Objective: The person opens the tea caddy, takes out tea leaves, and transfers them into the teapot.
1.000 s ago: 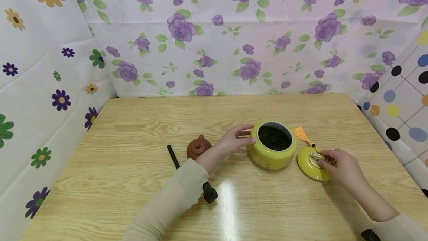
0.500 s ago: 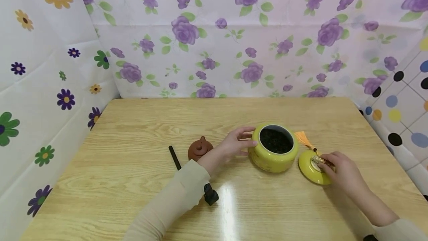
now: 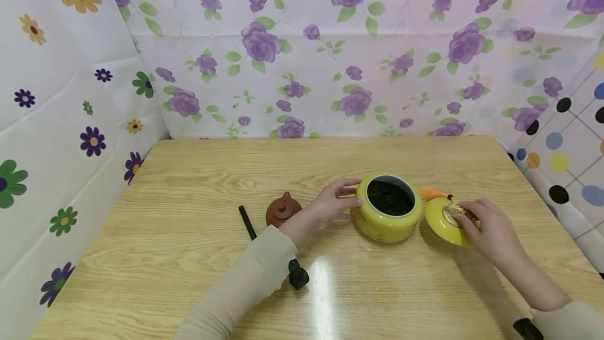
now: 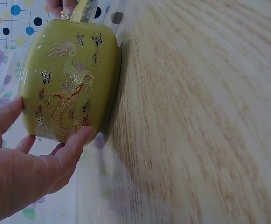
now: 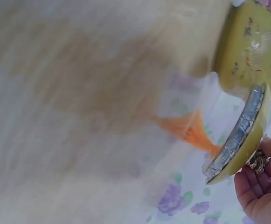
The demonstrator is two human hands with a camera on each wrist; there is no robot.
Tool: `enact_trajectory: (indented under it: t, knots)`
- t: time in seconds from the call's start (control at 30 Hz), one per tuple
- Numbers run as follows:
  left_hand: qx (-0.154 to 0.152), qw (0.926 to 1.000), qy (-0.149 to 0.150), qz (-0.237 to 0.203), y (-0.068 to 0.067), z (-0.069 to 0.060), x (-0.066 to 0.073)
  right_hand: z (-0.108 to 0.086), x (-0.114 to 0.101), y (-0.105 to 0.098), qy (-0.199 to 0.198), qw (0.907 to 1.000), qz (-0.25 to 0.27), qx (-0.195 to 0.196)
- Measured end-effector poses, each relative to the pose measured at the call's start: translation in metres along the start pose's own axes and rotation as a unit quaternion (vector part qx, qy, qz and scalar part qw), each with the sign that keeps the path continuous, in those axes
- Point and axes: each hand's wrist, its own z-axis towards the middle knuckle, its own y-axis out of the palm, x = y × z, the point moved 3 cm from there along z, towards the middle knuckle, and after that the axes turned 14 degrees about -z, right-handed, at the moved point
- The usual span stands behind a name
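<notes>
A round yellow jar [image 3: 387,223] stands upright on the table, its mouth uncovered and dark, leaf-like contents [image 3: 389,198] inside. A gold dragon decorates its wall in the left wrist view. My left hand [image 3: 332,201] touches the jar's left side with spread, fairly straight fingers [image 4: 77,142]. Just right of the jar, my right hand [image 3: 493,230] pinches the gold knob [image 5: 259,161] of the yellow lid [image 3: 441,219]. Tilted, the lid is off the table; a silver foil-like band [image 5: 240,128] rings its underside. An orange tassel [image 3: 431,193] hangs from it.
A small brown clay teapot [image 3: 282,209] sits left of the jar, partly behind my left forearm. Beside it lies a black stick [image 3: 246,222], one end hidden by the sleeve. Patterned cloths [image 3: 292,56] border the wooden table [image 3: 198,182] at the back and sides.
The right hand has raised the lid off the table, slightly up in the head view, and the tassel has swung with it. The left hand and jar have stayed put.
</notes>
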Motion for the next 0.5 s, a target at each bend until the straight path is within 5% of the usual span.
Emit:
enact_trajectory:
  t: [0.5]
  knots:
    - [0.003,1.0,-0.002,0.002,-0.001,0.0,-0.001,0.022,-0.016,-0.019,-0.009,0.9991,0.01,0.039]
